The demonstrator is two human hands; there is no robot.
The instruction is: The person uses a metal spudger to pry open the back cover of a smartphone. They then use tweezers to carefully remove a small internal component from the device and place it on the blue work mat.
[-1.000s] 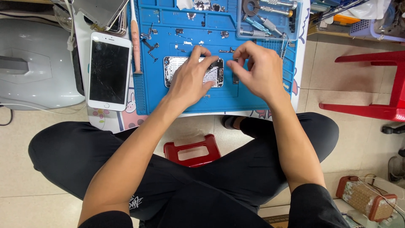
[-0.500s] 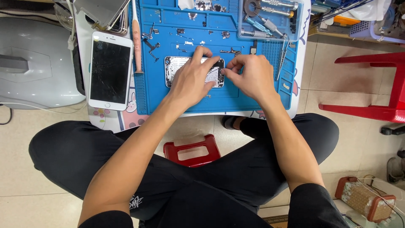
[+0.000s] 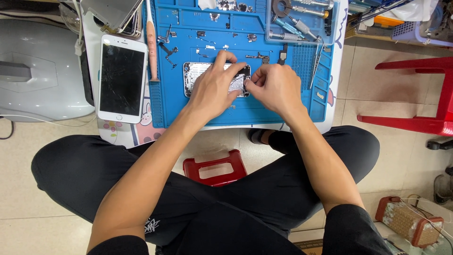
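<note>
An opened phone housing [image 3: 197, 75] lies flat on a blue repair mat [image 3: 245, 106] on a low white table. My left hand [image 3: 214, 87] rests over the housing, fingers pressing on its upper right part. My right hand [image 3: 273, 87] is at the housing's right end, fingertips pinched together against its edge beside my left fingers. Whether something small sits between those fingertips I cannot make out. Most of the housing's inside is hidden under both hands.
A white phone with a cracked dark screen [image 3: 121, 78] lies left of the mat, next to an orange-handled tool [image 3: 152, 42]. A clear tray of tools [image 3: 297, 21] sits at the mat's top right. A red stool [image 3: 214, 167] stands between my legs; a red chair [image 3: 420, 94] stands to the right.
My right hand has moved left, closing in on the housing's right end until its fingertips meet my left fingers. My left hand has stayed on the housing.
</note>
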